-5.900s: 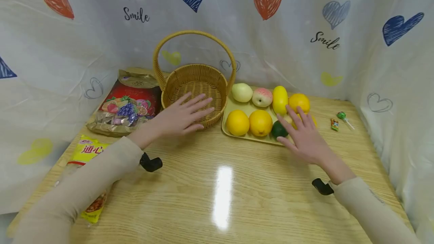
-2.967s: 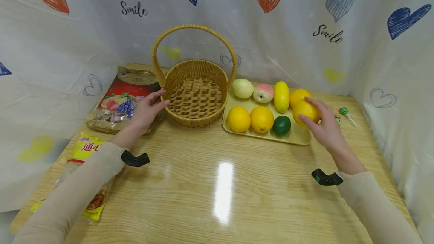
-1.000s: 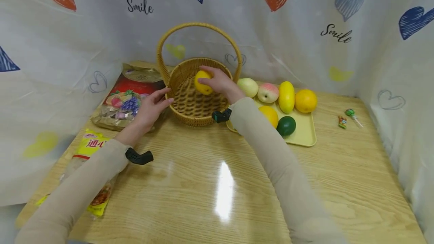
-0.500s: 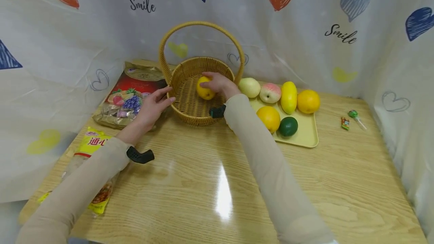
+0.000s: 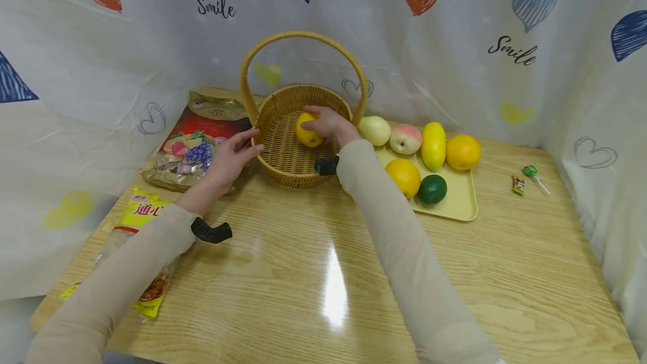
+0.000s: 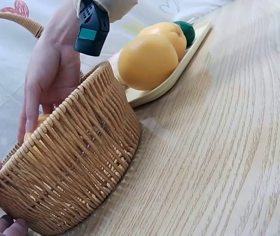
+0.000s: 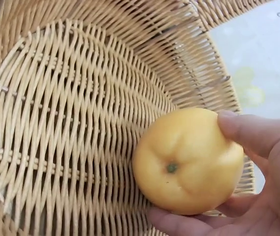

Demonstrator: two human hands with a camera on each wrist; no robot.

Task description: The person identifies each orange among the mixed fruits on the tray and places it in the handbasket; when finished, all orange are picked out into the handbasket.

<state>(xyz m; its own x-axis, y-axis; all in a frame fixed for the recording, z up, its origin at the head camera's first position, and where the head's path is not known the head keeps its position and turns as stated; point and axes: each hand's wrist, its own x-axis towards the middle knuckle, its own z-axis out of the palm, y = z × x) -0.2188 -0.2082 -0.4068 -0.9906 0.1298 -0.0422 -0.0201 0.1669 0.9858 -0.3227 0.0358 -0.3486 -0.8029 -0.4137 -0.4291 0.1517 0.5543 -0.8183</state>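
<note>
A round wicker basket (image 5: 295, 177) with a tall handle stands upright at the back of the table. My left hand (image 5: 229, 157) holds its left rim, thumb and fingers on either side of the edge. Inside the basket, my right hand (image 5: 331, 124) grips a yellow-orange orange (image 5: 308, 132), low against the woven bottom. In the right wrist view, the stem end of the orange (image 7: 179, 162) faces the camera, with the thumb on one side and fingers around the other. The yellow tray (image 5: 462, 201) of fruit lies right of the basket.
On the tray sit a pale green fruit (image 5: 374, 131), a peach (image 5: 406, 139), an elongated yellow fruit (image 5: 433, 146), oranges (image 5: 463, 151) and a dark green fruit (image 5: 432, 189). Candy (image 5: 518, 185) and a lollipop (image 5: 531, 171) lie far right. Two snack bags (image 5: 202, 133) lie left.
Both hands were spread open at first. My left hand took the basket rim; my right hand lifted an orange off the tray, carried it left and lowered it into the basket.
</note>
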